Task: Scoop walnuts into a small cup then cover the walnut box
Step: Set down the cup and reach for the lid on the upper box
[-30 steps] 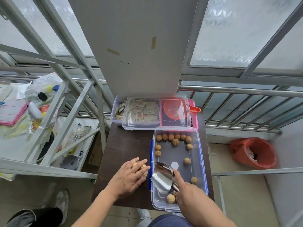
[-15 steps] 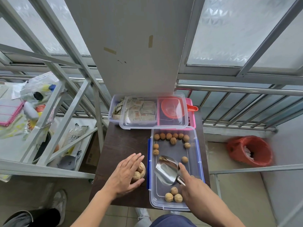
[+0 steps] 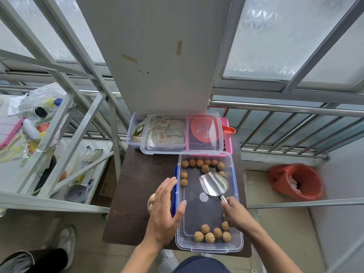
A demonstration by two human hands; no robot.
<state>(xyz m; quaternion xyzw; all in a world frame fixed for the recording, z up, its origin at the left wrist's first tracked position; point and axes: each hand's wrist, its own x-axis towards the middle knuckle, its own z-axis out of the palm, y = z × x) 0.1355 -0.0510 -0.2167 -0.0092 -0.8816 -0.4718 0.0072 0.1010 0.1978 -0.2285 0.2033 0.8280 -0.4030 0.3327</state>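
A clear walnut box (image 3: pixel 235 198) with blue side clips lies open on the dark table (image 3: pixel 136 186). Several walnuts (image 3: pixel 201 163) line its far end and several more (image 3: pixel 210 234) sit at its near end. My right hand (image 3: pixel 235 213) grips the handle of a metal scoop (image 3: pixel 213 184), whose empty bowl points toward the far walnuts. My left hand (image 3: pixel 166 210) hovers with fingers spread over a small cup (image 3: pixel 151 201) of walnuts, just left of the box, hiding most of it. A clear lid (image 3: pixel 181 133) rests across the boxes behind.
Behind the walnut box stand a clear box of packets (image 3: pixel 137 131) and a pink box (image 3: pixel 226 138) holding a red scoop (image 3: pixel 204 129). A metal rack (image 3: pixel 59 134) with clutter stands left. A red-lined bin (image 3: pixel 295 182) sits on the floor right, below a railing.
My left hand has lifted off the small cup and opened. My right hand has swung the scoop away from the cup toward the far end of the box.
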